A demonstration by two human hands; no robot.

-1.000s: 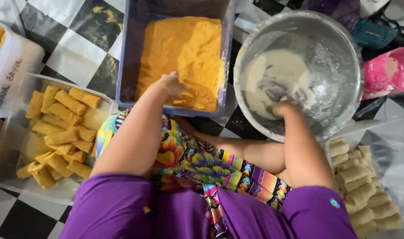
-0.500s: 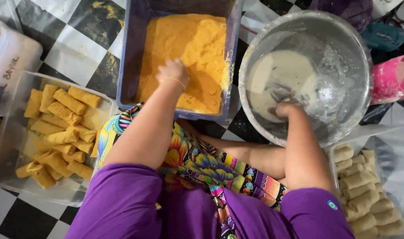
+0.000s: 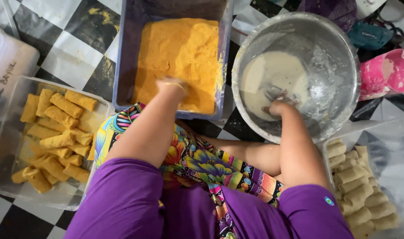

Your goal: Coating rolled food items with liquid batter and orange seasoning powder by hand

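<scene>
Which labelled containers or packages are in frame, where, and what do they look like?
White plastic tub: far left edge, rounded corners, dark handwritten marking on its side.
Teal package: top right, behind the metal bowl, small print too blurred to make out.
No signs or screens.

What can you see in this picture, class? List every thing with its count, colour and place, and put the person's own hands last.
Blue tub: one, top middle, holding orange crumbs.
Metal bowl: one, silver, top right, holding pale batter.
Clear tray: one, left, holding many crumbed yellow rolls.
Clear container: one, lower right, holding many pale uncoated rolls.
White container: one, far left edge.
Pink object: one, right edge.
Floor: black and white checks.
Left hand: in the crumbs.
Right hand: in the batter.
</scene>
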